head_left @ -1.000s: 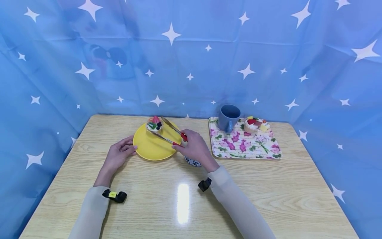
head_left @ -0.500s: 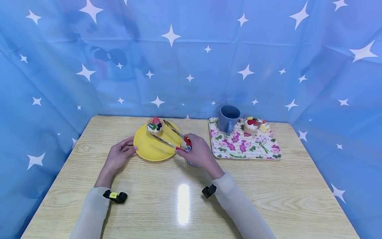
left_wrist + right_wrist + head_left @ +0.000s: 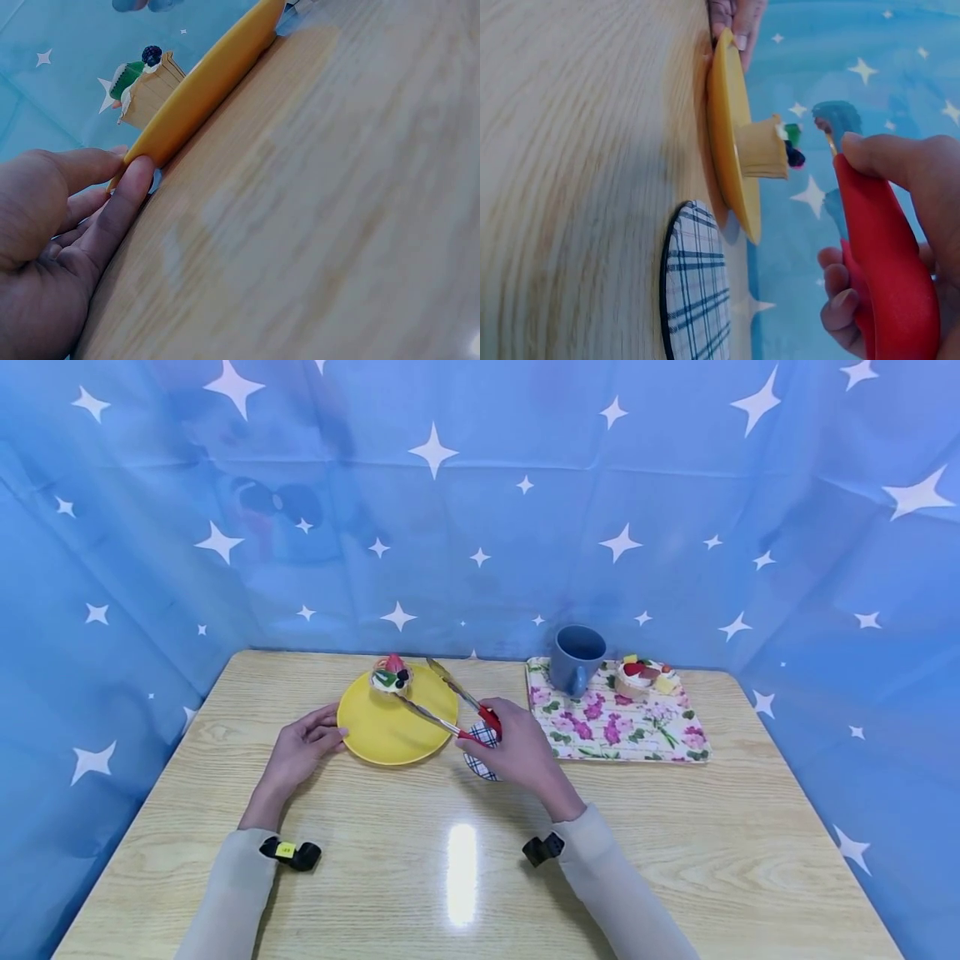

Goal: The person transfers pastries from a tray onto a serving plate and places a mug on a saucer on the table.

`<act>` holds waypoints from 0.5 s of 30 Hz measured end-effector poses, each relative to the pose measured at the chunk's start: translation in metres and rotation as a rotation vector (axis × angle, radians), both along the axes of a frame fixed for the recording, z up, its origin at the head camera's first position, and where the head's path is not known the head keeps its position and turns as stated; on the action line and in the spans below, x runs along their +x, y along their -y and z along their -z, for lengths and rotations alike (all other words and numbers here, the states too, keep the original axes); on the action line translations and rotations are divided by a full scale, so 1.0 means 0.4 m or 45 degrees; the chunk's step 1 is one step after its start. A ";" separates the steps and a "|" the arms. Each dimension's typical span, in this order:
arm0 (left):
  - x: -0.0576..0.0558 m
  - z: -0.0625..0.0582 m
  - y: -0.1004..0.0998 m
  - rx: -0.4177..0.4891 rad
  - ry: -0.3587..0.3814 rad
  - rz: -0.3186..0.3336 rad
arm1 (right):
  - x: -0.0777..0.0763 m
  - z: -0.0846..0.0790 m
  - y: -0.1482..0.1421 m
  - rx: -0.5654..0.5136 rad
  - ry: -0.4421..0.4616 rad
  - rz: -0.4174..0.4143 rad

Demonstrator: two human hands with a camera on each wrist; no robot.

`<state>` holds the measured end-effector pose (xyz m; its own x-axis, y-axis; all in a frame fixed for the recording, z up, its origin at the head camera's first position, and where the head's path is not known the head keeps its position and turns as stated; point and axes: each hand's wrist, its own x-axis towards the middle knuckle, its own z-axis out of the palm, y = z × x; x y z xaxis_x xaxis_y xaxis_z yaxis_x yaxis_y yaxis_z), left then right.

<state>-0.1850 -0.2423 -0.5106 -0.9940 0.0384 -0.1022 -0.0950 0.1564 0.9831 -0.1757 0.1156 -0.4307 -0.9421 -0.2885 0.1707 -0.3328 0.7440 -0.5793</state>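
Observation:
My left hand [image 3: 295,752] pinches the near-left rim of a yellow plate [image 3: 390,737] between thumb and fingers. On the plate's far part stands a fruit tart [image 3: 388,683] with cream, a strawberry, green fruit and dark berries. My right hand [image 3: 525,750] grips tongs by their red handles [image 3: 885,255], with the arms spread apart. One tong tip is near the tart's right side in the head view, the other points past the plate's far right edge. Nothing sits between the tips. Below the right hand lies a round plaid coaster [image 3: 697,285], partly covered in the head view.
At the back right, a flowered tray [image 3: 592,745] carries a blue mug [image 3: 574,662] and a second fruit tart [image 3: 636,687]. Behind the wooden table [image 3: 390,877] hangs a blue curtain [image 3: 480,510] with white stars.
My right hand has drawn the tongs to the right and back from the tart, uncovering more of the coaster. The left hand, plate and tart stay in place.

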 end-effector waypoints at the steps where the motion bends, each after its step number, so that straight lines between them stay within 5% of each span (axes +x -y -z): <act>1: -0.001 0.000 -0.001 0.001 -0.002 0.003 | 0.002 -0.002 -0.005 -0.001 0.001 0.007; 15: -0.002 0.004 -0.002 -0.054 0.007 -0.012 | 0.027 -0.022 -0.043 0.008 0.044 0.090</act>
